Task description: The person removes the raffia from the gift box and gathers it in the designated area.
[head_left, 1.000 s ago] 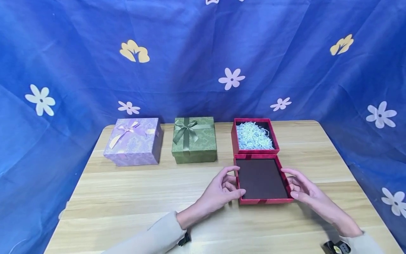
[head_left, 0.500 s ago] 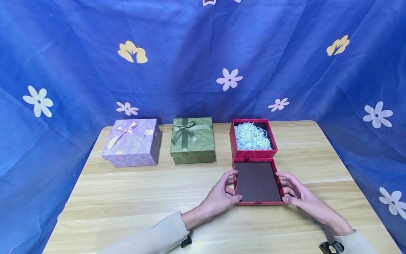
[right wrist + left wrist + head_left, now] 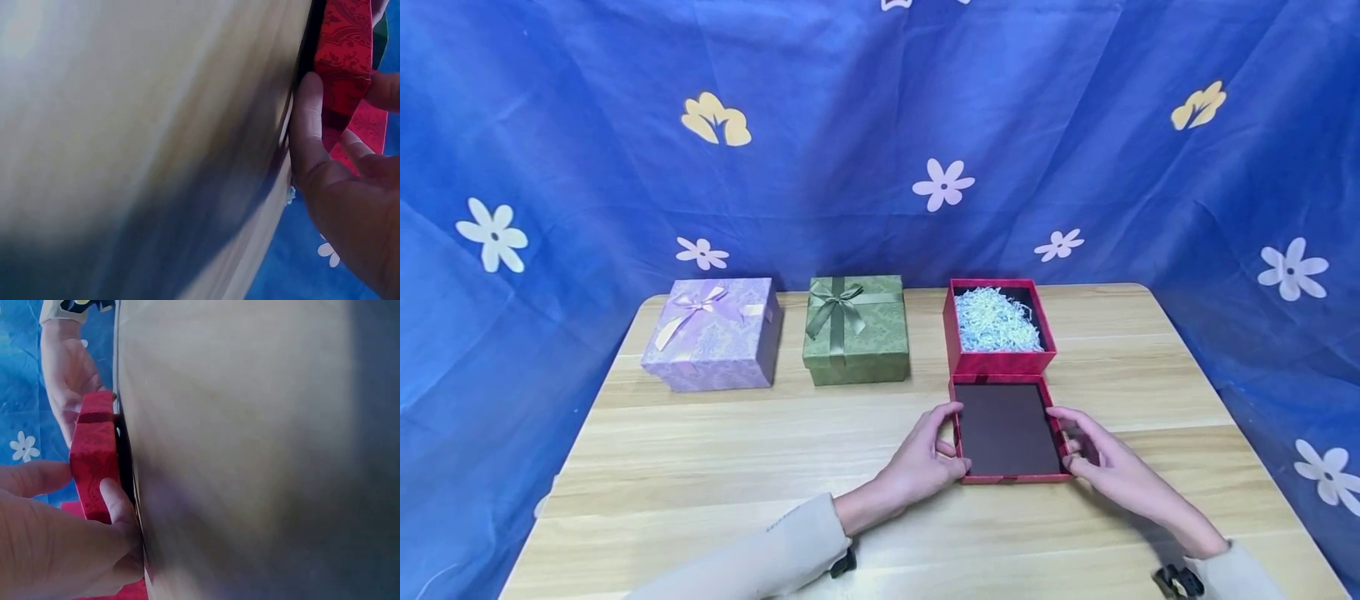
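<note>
A red box lid (image 3: 1009,429) lies with its dark inside facing up, directly in front of a red box base (image 3: 1003,364). My left hand (image 3: 917,462) grips the lid's left side, thumb at the near corner and index finger farther along the rim. On the opposite side my right hand (image 3: 1116,471) holds the lid in the same manner. Both wrist views show fingers against its red patterned wall (image 3: 94,453), close to the tabletop. Pale blue shredded paper (image 3: 996,321) fills much of the base.
A green gift box (image 3: 868,333) with a ribbon bow stands left of the red base. Farther left is a lilac gift box (image 3: 730,350), also bowed. The wooden table (image 3: 737,467) is backed by a blue flowered cloth (image 3: 835,150).
Both hands have brought the lid slightly left and toward me, and it looks a little smaller, as if lowered. Over the last half second it has hardly moved.
</note>
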Demonstrator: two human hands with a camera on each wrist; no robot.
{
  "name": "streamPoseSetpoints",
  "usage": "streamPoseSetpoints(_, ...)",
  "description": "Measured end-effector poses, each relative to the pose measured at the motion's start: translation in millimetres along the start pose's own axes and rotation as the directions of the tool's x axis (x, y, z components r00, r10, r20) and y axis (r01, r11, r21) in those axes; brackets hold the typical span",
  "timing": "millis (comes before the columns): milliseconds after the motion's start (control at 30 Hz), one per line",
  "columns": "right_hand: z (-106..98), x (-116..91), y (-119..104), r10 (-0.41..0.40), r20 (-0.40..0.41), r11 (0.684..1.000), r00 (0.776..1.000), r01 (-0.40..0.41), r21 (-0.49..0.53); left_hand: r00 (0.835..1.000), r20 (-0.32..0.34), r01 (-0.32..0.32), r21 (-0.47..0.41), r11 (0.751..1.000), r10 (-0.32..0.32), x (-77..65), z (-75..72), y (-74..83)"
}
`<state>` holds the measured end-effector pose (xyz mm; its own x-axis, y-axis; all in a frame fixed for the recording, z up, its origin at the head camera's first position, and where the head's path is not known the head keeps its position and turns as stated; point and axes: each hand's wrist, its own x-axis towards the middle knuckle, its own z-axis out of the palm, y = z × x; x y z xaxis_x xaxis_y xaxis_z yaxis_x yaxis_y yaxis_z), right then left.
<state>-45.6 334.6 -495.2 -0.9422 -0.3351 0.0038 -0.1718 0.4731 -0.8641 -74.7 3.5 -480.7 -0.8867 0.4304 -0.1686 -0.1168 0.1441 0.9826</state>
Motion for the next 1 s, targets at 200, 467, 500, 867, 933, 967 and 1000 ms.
streamPoseSetpoints(200,-8.7,9.1,-14.2,0.065,-0.029,0.987,0.997,-0.068,-0.144,1.000,-0.002,-0.019,-0.037,0.999,0.019,12.7,-10.6,3.7)
streamPoseSetpoints(467,-31.7,45.5,-49.7,-0.021,-0.146,0.968,0.989,-0.017,-0.249,0.991,-0.113,-0.075,-0.048,0.996,0.070,34.2,-21.6,19.9)
streamPoseSetpoints(500,-33.3,51.9,-54.0,-0.026,-0.163,0.969,0.986,-0.015,-0.248,0.990,-0.122,-0.081,-0.043,0.996,0.075,37.3,-21.3,20.6)
streamPoseSetpoints(867,-40.2,137.7,-72.4,-0.154,-0.140,0.965,0.978,0.119,-0.234,0.971,-0.195,-0.120,0.104,0.987,0.139,74.3,-9.5,29.4)
streamPoseSetpoints(933,-41.6,153.4,-72.0,-0.161,-0.106,0.966,0.981,0.135,-0.219,0.970,-0.195,-0.122,0.116,0.986,0.143,82.0,-8.5,29.4)
streamPoseSetpoints(967,-42.0,161.0,-71.7,-0.160,-0.089,0.966,0.983,0.138,-0.217,0.971,-0.192,-0.119,0.121,0.985,0.141,85.4,-8.4,29.3)
streamPoseSetpoints(1000,-42.0,168.3,-71.6,-0.154,-0.069,0.967,0.986,0.136,-0.214,0.972,-0.189,-0.120,0.126,0.985,0.142,88.6,-8.5,29.1)
